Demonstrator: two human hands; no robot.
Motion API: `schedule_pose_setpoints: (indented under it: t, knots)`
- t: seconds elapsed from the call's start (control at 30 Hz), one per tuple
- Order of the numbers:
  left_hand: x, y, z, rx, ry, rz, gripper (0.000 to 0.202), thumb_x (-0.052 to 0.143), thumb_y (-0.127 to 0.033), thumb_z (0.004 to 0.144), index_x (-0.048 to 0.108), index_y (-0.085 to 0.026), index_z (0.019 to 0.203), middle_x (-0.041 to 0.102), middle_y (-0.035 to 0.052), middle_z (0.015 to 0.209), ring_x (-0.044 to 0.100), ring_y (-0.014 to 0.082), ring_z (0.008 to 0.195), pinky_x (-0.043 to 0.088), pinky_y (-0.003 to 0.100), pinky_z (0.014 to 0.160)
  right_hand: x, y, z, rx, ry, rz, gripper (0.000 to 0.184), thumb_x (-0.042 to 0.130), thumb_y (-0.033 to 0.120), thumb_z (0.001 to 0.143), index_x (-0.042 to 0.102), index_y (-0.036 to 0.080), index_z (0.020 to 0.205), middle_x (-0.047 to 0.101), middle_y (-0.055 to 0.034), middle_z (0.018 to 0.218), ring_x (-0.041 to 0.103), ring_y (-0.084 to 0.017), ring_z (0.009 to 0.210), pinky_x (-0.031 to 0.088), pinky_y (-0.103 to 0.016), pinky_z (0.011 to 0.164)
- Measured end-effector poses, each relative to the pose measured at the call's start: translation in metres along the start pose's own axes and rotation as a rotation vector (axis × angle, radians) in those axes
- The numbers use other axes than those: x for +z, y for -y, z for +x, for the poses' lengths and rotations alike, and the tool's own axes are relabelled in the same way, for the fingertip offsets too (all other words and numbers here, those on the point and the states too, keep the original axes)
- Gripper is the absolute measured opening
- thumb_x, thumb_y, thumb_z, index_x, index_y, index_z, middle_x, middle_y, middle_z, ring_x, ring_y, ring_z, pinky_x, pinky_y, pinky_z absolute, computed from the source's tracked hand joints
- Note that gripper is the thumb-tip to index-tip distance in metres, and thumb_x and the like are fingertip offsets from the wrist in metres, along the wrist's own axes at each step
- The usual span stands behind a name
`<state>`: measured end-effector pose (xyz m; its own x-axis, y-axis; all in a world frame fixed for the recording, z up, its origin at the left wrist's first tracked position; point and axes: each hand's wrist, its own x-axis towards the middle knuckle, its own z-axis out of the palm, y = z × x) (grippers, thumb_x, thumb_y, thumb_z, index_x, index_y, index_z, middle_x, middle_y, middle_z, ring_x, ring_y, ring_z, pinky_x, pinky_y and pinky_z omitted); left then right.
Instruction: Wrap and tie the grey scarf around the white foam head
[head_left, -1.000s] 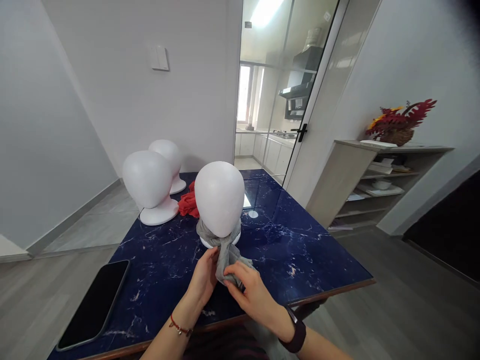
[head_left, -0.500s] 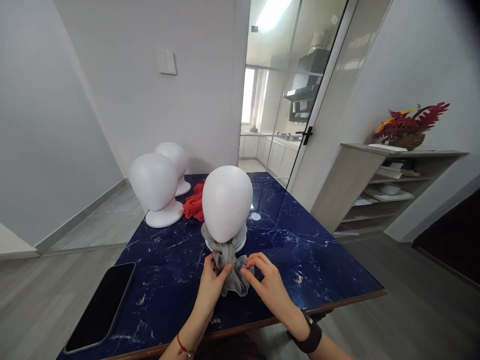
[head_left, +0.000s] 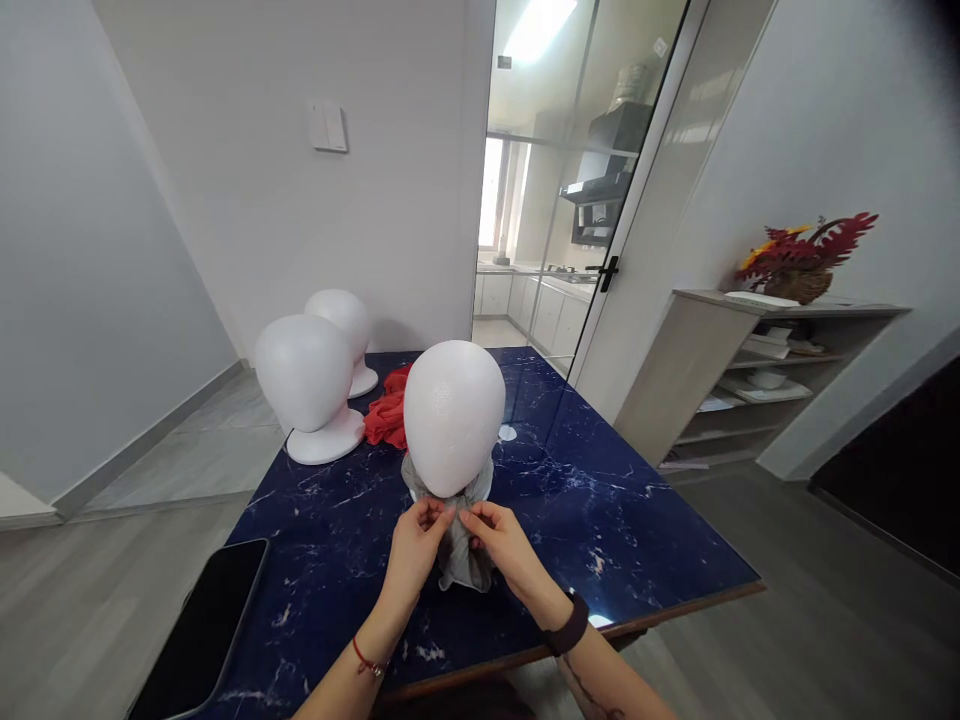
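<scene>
A white foam mannequin head [head_left: 454, 415] stands upright on the blue marbled table. Round its neck lies a grey scarf [head_left: 465, 560], gathered at the front, its end hanging down onto the tabletop. My left hand [head_left: 417, 540] pinches the scarf just below the chin, on the left side. Opposite it, my right hand [head_left: 501, 540] grips the scarf between thumb and fingers. The two thumbs are close together over the gathered cloth, and the hands partly hide it.
Two more white foam heads [head_left: 304, 375] stand at the table's far left. Beside them lies a crumpled red cloth [head_left: 388, 410]. A large black phone [head_left: 199, 630] rests at the left edge of the table [head_left: 637, 540]. A shelf unit [head_left: 645, 370] stands to the right.
My right hand has come left and up, closing on the scarf near the neck. My left hand has also risen slightly toward the chin. The hanging scarf end looks narrower.
</scene>
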<state>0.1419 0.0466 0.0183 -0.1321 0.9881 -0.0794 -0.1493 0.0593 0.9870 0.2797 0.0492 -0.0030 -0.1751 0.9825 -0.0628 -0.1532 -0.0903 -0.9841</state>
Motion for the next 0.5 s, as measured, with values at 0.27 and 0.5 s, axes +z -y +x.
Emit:
schedule_pose_setpoints:
  t: [0.27, 0.5]
  knots:
    - [-0.01, 0.006, -0.006, -0.105, -0.013, -0.442, 0.029, 0.082, -0.029, 0.055, 0.057, -0.015, 0.059, 0.061, -0.0016, 0.073, 0.054, 0.0099, 0.071, 0.044, 0.021, 0.071, -0.012, 0.001, 0.0, 0.081, -0.089, 0.232, 0.042, 0.081, 0.048, 0.057, 0.056, 0.015, 0.062, 0.052, 0.0032, 0.061, 0.046, -0.008, 0.056, 0.038, -0.021, 0.057]
    - [-0.012, 0.013, 0.001, -0.192, 0.006, -0.483, 0.031, 0.086, -0.016, 0.048, 0.058, -0.015, 0.061, 0.06, -0.0021, 0.069, 0.054, 0.0073, 0.068, 0.043, 0.016, 0.064, -0.002, -0.005, -0.008, 0.11, -0.137, 0.367, 0.045, 0.081, 0.047, 0.057, 0.049, 0.016, 0.061, 0.046, 0.0067, 0.056, 0.04, -0.006, 0.05, 0.033, -0.02, 0.05]
